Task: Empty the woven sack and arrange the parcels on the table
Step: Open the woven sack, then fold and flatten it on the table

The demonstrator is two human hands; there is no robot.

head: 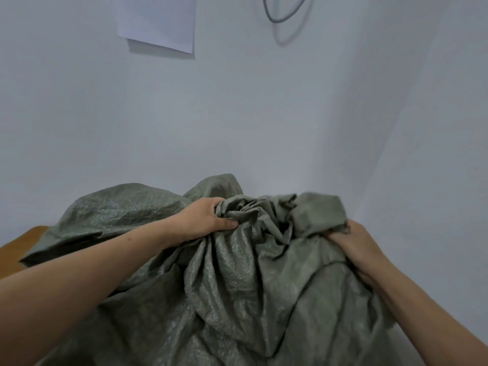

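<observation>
Right up against the pale wall (pixel 237 114), a big grey-green woven sack (pixel 237 281) sits slumped and fills most of the space in front of the person. Its cloth is crumpled into deep folds, and its gathered top is bunched between the two hands. Whatever it holds is hidden under the cloth.

At the left of that bunch, the left hand (pixel 203 217) has a firm fistful of fabric, with fingers curled over the top and the thumb pressed in underneath. At the sack's right edge, the right hand (pixel 353 247) grips another fold. Its fingers are dug into the cloth, so the fingertips are out of sight. Both bare forearms reach in from the near side, one along each flank of the sack.

Left of the sack, a small wedge of orange-brown table (pixel 15 249) shows. The sack's flattened left corner lies out over it, and the table's near edge runs down toward the frame's left side. That wedge is the only bare surface in view. Behind the sack the wall starts straight away, and to the sack's right it seems to turn a corner, so the sack looks boxed in there.

High above the sack, a white sheet of paper (pixel 158 19) hangs on the wall, with a grey cable loop (pixel 282 14) further right.
</observation>
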